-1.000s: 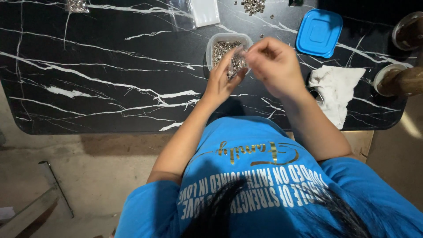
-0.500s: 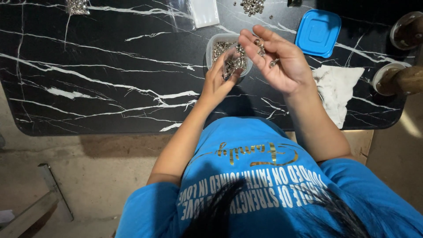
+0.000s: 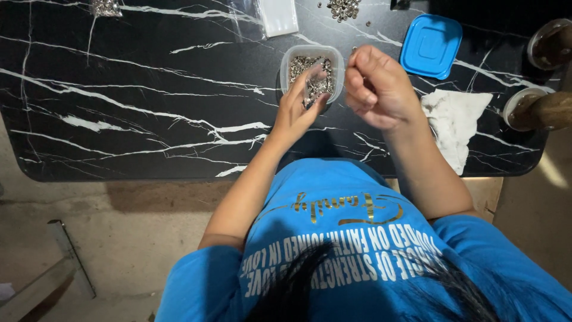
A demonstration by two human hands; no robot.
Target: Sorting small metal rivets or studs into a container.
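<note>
A clear plastic tub (image 3: 292,58) of small silvery metal pieces stands on the black marble table (image 3: 149,101). My left hand (image 3: 301,104) is at the tub's near edge and holds a small clear bag with several of the metal pieces in it. My right hand (image 3: 375,86) hovers just right of the tub, fingers curled and pinched together; whether a piece is between them is hidden.
A blue square lid (image 3: 430,45) lies right of the tub, a white cloth (image 3: 456,122) below it. Loose metal pieces (image 3: 344,8) and a clear bag (image 3: 279,15) sit at the far edge. Two round containers (image 3: 548,45) stand at the right end.
My right hand was open with spread fingers over the tub half a second ago; now its fingers have curled shut and it sits slightly lower. My left hand keeps the bag at the tub.
</note>
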